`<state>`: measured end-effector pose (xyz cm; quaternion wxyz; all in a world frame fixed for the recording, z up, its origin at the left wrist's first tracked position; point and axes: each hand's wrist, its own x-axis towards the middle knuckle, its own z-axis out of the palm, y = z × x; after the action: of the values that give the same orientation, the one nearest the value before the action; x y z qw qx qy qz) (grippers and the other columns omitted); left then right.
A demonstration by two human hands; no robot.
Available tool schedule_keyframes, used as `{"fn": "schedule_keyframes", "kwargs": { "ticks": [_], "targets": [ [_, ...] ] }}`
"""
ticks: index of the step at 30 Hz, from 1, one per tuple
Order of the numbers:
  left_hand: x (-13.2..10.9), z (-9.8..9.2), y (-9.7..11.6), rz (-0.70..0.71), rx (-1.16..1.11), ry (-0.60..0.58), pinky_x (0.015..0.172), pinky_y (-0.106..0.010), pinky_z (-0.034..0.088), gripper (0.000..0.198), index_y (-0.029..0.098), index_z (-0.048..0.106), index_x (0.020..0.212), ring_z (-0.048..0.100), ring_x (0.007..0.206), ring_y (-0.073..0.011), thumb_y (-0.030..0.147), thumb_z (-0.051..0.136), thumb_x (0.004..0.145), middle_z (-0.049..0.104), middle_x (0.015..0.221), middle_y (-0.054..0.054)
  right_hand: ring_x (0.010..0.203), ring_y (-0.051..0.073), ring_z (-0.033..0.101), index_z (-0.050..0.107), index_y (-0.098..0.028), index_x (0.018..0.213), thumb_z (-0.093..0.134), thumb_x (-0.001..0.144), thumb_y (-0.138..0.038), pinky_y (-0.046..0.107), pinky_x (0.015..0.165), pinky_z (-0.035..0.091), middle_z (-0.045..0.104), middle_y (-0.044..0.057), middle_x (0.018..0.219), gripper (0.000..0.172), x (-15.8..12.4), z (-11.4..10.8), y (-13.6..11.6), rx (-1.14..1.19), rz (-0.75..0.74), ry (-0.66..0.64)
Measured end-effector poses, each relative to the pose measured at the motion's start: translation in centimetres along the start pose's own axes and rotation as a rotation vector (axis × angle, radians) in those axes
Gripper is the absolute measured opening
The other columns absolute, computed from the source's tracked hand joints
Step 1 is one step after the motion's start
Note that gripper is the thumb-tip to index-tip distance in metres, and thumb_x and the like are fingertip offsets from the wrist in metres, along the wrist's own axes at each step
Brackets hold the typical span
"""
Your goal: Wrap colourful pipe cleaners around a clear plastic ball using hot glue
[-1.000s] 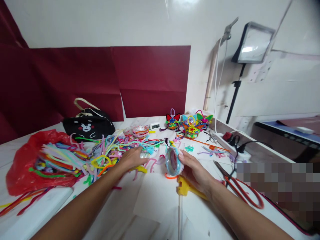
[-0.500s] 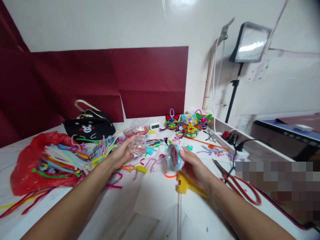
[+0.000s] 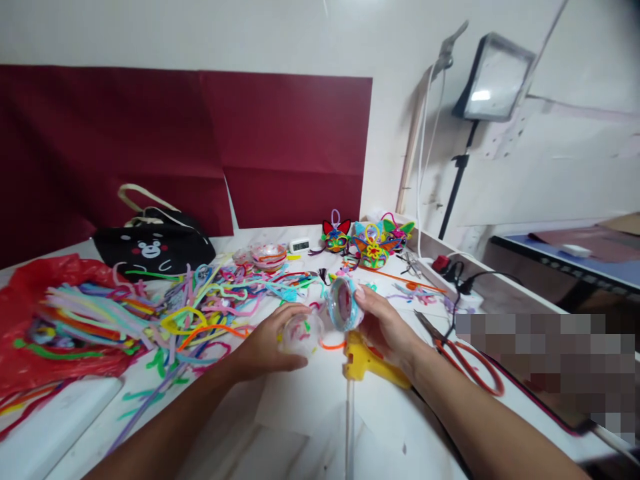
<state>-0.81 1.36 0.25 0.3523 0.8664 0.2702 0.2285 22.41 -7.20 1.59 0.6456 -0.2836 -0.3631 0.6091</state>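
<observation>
My left hand [image 3: 265, 341] is closed around a clear, rounded plastic shell [image 3: 303, 335]; through it some coloured bits show. My right hand [image 3: 386, 321] grips a round shell wrapped in pale blue fuzzy stem [image 3: 344, 304], its clear open side turned left towards the other shell. The two pieces are close together but look apart. Below my right hand lies a yellow glue gun [image 3: 373, 365] with a clear glue stick [image 3: 350, 427] reaching towards me. An orange pipe cleaner [image 3: 332, 346] curves on the table between the hands.
Loose pipe cleaners [image 3: 235, 293] cover the left, beside a red plastic bag [image 3: 30, 287] and a black pouch [image 3: 155, 250]. Finished animal-face ornaments [image 3: 373, 247] stand at the back. Orange-handled scissors [image 3: 470, 367] and a power strip [image 3: 465, 297] lie to the right.
My left hand has moved right and down, bringing the clear shell close to the blue-wrapped one. My right hand has stayed nearly in place. The view has shifted slightly.
</observation>
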Motion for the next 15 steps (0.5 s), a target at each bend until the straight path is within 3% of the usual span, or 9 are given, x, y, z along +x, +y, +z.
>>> {"fn": "schedule_keyframes", "kwargs": {
  "ticks": [4, 10, 15],
  "targets": [
    [-0.7, -0.2, 0.4, 0.009, 0.116, -0.110, 0.113, -0.042, 0.036, 0.079, 0.021, 0.051, 0.134, 0.046, 0.134, -0.0316, 0.041, 0.081, 0.064, 0.052, 0.141, -0.012, 0.056, 0.013, 0.063, 0.064, -0.020, 0.096, 0.078, 0.076, -0.042, 0.024, 0.051, 0.052, 0.069, 0.000, 0.075, 0.032, -0.1, 0.1, -0.1, -0.038, 0.035, 0.010],
    [-1.2, 0.5, 0.4, -0.043, 0.179, -0.271, 0.111, -0.044, 0.038, 0.089, 0.021, 0.045, 0.140, 0.051, 0.130, -0.0328, 0.045, 0.080, 0.062, 0.052, 0.144, -0.012, 0.055, 0.014, 0.063, 0.062, -0.019, 0.101, 0.079, 0.074, -0.044, 0.024, 0.046, 0.051, 0.068, 0.000, 0.077, 0.040, -0.3, 0.2, -0.2, -0.077, 0.042, 0.031],
    [-1.5, 0.8, 0.4, -0.060, 0.182, -0.310, 0.114, -0.045, 0.035, 0.093, 0.020, 0.040, 0.144, 0.046, 0.135, -0.0337, 0.049, 0.078, 0.064, 0.047, 0.149, -0.014, 0.048, 0.016, 0.061, 0.060, -0.021, 0.108, 0.075, 0.076, -0.048, 0.027, 0.041, 0.051, 0.070, 0.002, 0.081, 0.045, -0.3, 0.0, -0.1, -0.136, 0.091, 0.017]
  ]
}}
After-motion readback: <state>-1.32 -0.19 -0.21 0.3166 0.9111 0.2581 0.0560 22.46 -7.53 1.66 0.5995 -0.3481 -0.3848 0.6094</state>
